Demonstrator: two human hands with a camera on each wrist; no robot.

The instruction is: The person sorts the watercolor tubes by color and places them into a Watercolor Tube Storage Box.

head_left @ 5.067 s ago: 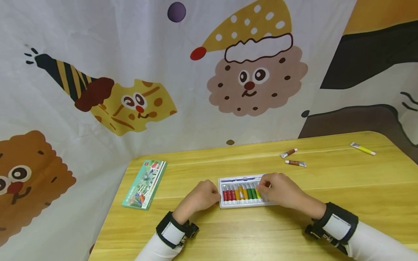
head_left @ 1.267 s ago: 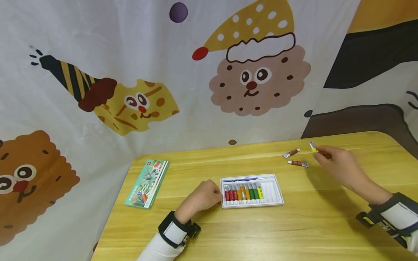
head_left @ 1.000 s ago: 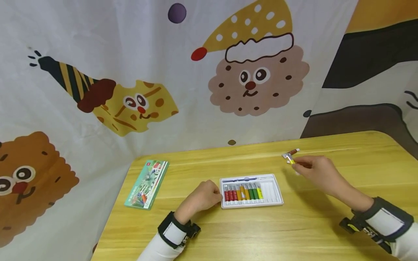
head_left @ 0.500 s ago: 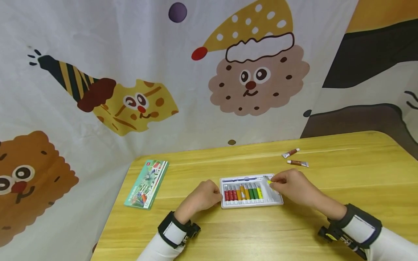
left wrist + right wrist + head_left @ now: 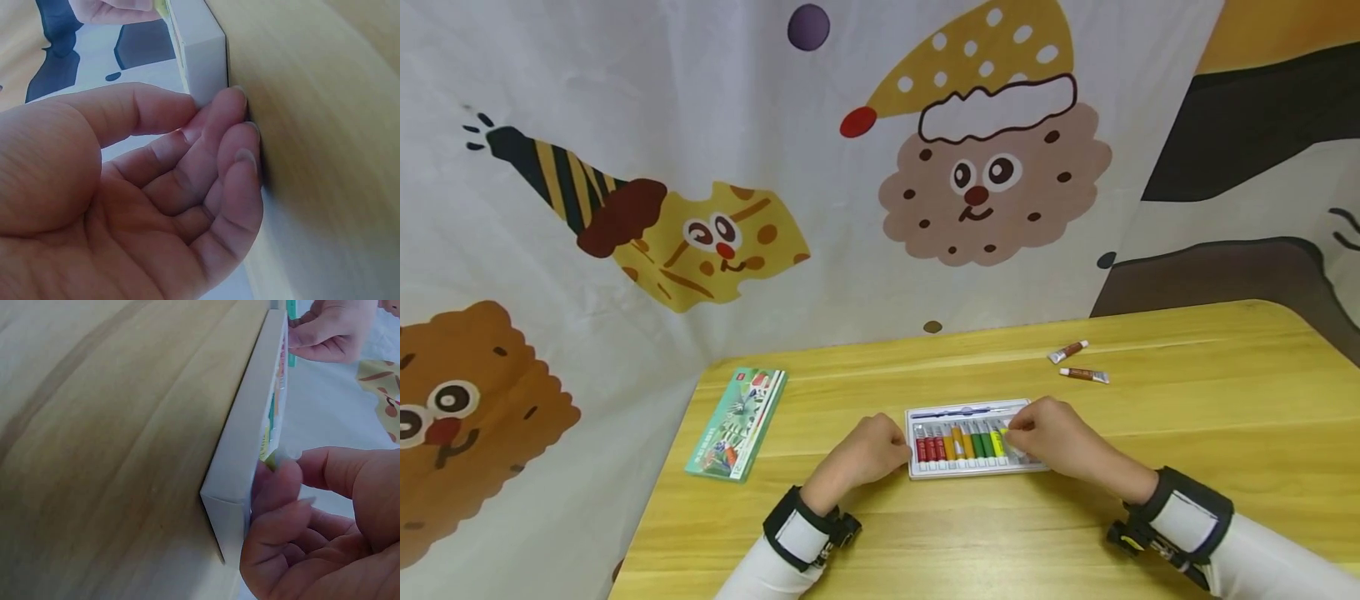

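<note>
A white plastic tray (image 5: pixel 955 476) holds a row of small paint tubes: red, orange, green and yellow, with a slim paintbrush (image 5: pixel 951 412) in the slot behind them. At its left end, my left hand (image 5: pixel 868 450) grips the edge between thumb and curled fingers; the left wrist view shows the fingertips at the tray corner (image 5: pixel 206 59), low by the table. My right hand (image 5: pixel 1063 437) is over the tray's right end and pinches a yellow paint tube (image 5: pixel 271 461) between thumb and fingers, beside the last yellow tube of the row. Most of the held tube is hidden by my fingers.
Two brown paint tubes (image 5: pixel 1067 352) lie loose on the wooden table (image 5: pixel 925 542), behind and right of the tray. A green printed box (image 5: pixel 736 423) lies at the left. A cartoon-patterned cloth (image 5: pixel 842 275) hangs behind the table's far edge.
My right hand has carried the yellow paint tube from the table's far right, past the brown tubes, down to the tray's right end. The left hand stays at the tray's left edge.
</note>
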